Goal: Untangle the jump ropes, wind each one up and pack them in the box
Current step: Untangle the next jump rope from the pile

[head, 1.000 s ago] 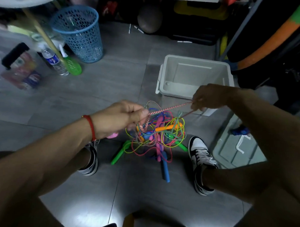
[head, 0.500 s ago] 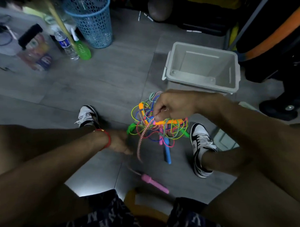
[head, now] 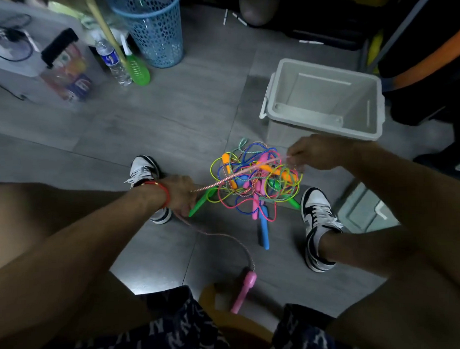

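Head view: left hand (head: 181,194) and right hand (head: 313,153) each pinch the pink braided rope (head: 234,175) taut

Everything sits on a grey tiled floor (head: 195,102). Toward its far edge a blue mesh basket (head: 153,30) stands upright, with a clear water bottle (head: 113,61) and a green brush head (head: 139,70) just beside it. Nearer the right side is an open white box (head: 322,100), upright. In front of the box a tangle of jump ropes (head: 255,184) lies heaped between two black-and-white sneakers (head: 316,223), a blue handle (head: 264,230) sticking out toward the near edge. A loose pink handle (head: 244,291) lies closer still. What may be a lid (head: 365,211) rests at the right, though it is dim there.
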The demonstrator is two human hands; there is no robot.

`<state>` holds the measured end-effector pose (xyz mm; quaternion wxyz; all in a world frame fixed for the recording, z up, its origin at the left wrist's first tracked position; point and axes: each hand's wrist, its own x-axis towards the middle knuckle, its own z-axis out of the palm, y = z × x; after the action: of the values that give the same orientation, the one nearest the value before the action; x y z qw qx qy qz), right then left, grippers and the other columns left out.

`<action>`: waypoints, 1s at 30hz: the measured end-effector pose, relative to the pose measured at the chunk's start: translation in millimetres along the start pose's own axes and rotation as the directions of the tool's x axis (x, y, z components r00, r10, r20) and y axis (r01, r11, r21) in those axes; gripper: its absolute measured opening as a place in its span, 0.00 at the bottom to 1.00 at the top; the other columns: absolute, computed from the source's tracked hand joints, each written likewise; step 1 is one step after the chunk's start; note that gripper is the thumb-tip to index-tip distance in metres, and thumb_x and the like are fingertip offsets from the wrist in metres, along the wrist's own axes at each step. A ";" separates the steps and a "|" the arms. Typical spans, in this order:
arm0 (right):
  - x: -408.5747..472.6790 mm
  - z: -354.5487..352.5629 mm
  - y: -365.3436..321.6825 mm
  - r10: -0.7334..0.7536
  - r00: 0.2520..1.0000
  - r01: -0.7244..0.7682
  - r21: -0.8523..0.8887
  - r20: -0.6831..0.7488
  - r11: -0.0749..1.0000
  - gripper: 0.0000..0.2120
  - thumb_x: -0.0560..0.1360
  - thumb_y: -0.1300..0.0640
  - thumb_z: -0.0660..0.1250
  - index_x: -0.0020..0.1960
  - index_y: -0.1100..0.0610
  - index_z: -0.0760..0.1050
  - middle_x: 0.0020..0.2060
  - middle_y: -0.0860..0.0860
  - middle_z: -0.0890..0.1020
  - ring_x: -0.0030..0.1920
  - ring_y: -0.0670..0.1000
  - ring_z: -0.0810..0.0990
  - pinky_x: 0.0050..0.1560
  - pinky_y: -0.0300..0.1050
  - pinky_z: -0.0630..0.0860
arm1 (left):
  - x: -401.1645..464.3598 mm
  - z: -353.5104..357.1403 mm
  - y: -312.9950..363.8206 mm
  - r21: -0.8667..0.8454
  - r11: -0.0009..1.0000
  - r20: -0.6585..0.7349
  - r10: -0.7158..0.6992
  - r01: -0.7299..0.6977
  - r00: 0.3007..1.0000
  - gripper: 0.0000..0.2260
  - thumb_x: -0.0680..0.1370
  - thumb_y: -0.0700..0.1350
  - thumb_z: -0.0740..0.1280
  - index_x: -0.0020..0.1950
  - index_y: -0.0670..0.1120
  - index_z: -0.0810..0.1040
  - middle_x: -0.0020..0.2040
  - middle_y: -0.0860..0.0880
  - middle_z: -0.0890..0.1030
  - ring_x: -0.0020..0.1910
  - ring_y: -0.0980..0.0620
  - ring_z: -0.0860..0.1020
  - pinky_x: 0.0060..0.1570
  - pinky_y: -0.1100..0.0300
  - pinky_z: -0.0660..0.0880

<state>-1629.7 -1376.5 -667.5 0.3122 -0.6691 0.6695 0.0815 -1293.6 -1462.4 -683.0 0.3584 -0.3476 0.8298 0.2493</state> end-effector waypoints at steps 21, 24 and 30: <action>-10.4 -14.9 13.0 -0.012 0.904 0.072 0.124 -0.428 0.990 0.11 0.82 0.53 0.61 0.45 0.51 0.80 0.30 0.44 0.82 0.36 0.48 0.84 0.41 0.38 0.76 | 17.8 -42.8 -18.5 -0.294 0.932 -0.240 -0.289 0.214 0.927 0.09 0.77 0.37 0.66 0.54 0.39 0.83 0.49 0.39 0.85 0.50 0.43 0.83 0.54 0.52 0.79; -16.6 -34.7 -30.7 -0.124 0.920 0.174 0.103 -0.372 0.979 0.08 0.82 0.55 0.63 0.50 0.51 0.81 0.28 0.38 0.77 0.32 0.40 0.76 0.40 0.34 0.71 | 13.1 -35.5 10.7 -0.188 0.977 -0.230 -0.146 0.103 0.962 0.28 0.80 0.52 0.67 0.76 0.42 0.65 0.75 0.41 0.68 0.73 0.44 0.69 0.70 0.55 0.67; -15.6 -32.9 -70.0 -0.218 0.914 0.200 -0.089 -0.342 0.976 0.10 0.81 0.48 0.64 0.41 0.45 0.75 0.31 0.44 0.74 0.42 0.53 0.71 0.50 0.48 0.72 | 10.1 -46.1 80.1 -0.525 0.651 -0.590 0.185 -0.548 0.786 0.08 0.81 0.49 0.66 0.55 0.46 0.80 0.40 0.47 0.83 0.40 0.49 0.81 0.46 0.52 0.79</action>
<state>-1575.1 -1387.1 -611.6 0.1776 -0.7484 0.6366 -0.0553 -1378.6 -1446.1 -649.1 -0.0733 -0.3215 0.7974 0.5053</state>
